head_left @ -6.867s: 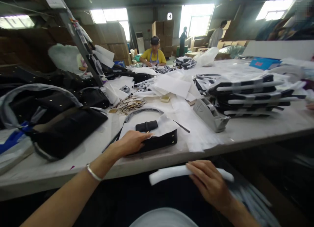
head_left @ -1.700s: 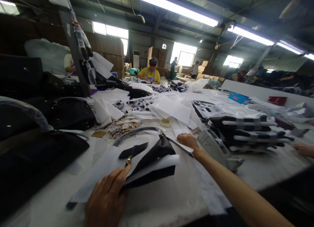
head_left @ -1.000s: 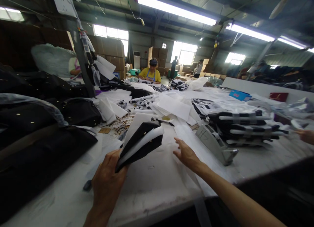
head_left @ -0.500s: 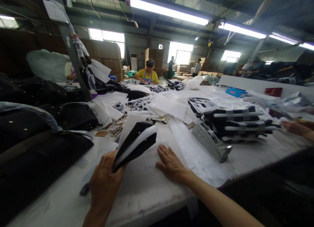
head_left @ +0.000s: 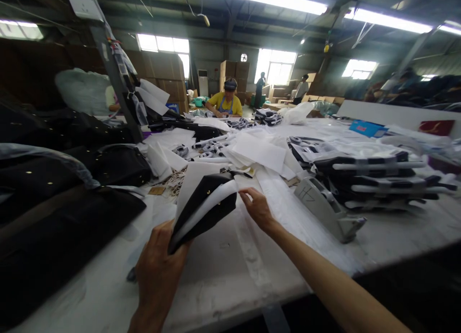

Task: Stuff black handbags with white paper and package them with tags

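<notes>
Left hand [head_left: 158, 258] has its grip wrapped snugly round the near end of a black bag [head_left: 214, 214], which is tilted up over the bench [head_left: 209, 270]. Right hand [head_left: 257, 208] is by the far end, fingertips nearly together, can't tell if they've got anything. Grey tape dispenser [head_left: 322, 206] sits off to the right.

Nothing could be read for certain: dark handwritten strokes ran across the grey tape dispenser [head_left: 320, 212], and gold script curled, illegible, over the red card [head_left: 436, 127]!
</notes>
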Motion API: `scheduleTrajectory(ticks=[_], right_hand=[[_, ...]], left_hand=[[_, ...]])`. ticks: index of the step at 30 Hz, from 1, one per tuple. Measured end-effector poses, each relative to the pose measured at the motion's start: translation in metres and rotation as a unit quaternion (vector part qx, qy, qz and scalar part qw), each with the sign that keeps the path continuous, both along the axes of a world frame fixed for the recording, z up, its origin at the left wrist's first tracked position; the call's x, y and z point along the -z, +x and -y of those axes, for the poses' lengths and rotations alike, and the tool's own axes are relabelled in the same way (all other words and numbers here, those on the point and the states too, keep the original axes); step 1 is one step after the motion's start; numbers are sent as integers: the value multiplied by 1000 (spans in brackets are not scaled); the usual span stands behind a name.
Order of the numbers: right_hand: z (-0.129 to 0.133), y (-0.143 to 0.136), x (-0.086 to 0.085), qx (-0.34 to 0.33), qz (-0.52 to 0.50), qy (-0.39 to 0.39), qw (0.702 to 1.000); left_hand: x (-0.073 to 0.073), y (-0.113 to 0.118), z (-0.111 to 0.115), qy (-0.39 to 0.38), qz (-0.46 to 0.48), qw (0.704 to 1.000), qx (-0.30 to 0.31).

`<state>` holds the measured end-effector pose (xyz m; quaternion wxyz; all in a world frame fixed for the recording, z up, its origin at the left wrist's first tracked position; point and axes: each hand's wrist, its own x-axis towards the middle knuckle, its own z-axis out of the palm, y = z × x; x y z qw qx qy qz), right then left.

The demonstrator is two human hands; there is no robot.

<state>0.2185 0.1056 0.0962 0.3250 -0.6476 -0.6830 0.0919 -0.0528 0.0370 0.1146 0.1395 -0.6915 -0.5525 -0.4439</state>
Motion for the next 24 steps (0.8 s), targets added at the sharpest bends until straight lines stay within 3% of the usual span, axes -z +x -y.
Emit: scheduleTrajectory(ticks=[2, 5, 8, 11, 15, 17, 19, 24], right_hand=[[39, 12, 11, -49, 27, 50, 997], [92, 12, 31, -168, 166, 40, 971], [126, -2, 37, -185, 191, 83, 960], [151, -15, 22, -247, 108, 162, 949], [173, -24, -11, -380, 64, 270, 882], [170, -24, -32, -385, 48, 281, 878], [152, -24, -54, -361, 16, 256, 897], [56, -41, -94, -271, -60, 159, 947]], left_hand=[[1, 1, -1, 3, -7, 1000, 6], [2, 7, 0, 27, -38, 999, 21], [11, 23, 7, 34, -96, 994, 47], [31, 43, 21, 31, -177, 978, 105], [54, 61, 37, 9, -230, 964, 137], [58, 64, 39, 3, -233, 963, 132], [62, 68, 38, 23, -219, 967, 128], [88, 89, 17, 158, -121, 977, 76]])
